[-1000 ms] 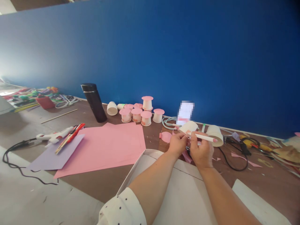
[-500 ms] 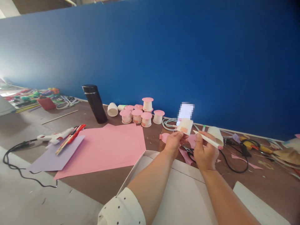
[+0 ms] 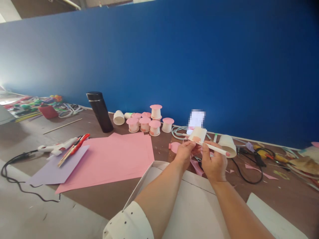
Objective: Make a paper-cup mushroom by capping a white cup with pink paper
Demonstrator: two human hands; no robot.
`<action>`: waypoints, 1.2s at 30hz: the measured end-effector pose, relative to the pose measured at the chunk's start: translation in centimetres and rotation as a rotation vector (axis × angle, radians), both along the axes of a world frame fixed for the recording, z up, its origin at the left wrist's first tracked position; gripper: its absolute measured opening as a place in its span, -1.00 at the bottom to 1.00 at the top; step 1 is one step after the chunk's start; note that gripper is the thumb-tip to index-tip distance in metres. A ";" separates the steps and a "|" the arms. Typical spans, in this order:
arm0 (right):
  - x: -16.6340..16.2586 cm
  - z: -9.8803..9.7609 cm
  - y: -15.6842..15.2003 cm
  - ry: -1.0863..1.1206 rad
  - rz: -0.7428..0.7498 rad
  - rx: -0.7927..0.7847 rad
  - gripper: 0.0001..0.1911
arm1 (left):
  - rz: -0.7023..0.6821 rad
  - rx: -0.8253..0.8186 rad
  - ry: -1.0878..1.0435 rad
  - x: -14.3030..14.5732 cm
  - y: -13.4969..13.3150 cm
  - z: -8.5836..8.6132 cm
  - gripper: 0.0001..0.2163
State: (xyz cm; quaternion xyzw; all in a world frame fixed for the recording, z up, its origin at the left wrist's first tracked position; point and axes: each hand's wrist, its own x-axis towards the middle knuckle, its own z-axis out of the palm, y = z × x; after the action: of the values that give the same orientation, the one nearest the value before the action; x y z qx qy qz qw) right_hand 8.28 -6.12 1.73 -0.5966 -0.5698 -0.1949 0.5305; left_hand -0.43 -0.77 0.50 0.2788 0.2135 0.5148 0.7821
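Note:
A small white paper cup (image 3: 198,134) with an orange-pink patch on its side is gripped by my left hand (image 3: 184,153). My right hand (image 3: 213,162) is closed round a white marker pen (image 3: 217,149) with a pink end, its tip against or very close to the cup's lower edge. Whether the tip touches cannot be made out. Behind my right hand another white paper cup (image 3: 228,146) lies on its side. Pink paper scraps (image 3: 196,167) lie under my hands, and a pink paper disc (image 3: 174,147) is left of them.
Several cups with pink disc tops (image 3: 145,123) stand near the blue partition (image 3: 149,59). Leftward are a black bottle (image 3: 99,113), pink sheets (image 3: 114,159), a red cutter (image 3: 77,146) and a glue gun (image 3: 58,146). A lit phone (image 3: 196,119) leans at the back; cables (image 3: 251,179) lie right.
My right hand has moved left and brought the pen tip to the cup's lower edge. The cup stays in my left hand, nearly in place. The view has shifted slightly.

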 end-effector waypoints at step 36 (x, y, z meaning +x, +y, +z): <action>0.8 -0.5 0.5 0.478 0.052 -0.072 -0.66 | 0.045 -0.098 -0.105 -0.6 -0.3 0.6 -0.94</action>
State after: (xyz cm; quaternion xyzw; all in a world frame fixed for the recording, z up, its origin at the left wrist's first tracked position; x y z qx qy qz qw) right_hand 9.09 -5.62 1.27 -0.6296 -0.4497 -0.0139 0.6334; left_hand -1.01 -1.05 1.06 0.2078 0.2037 0.5352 0.7931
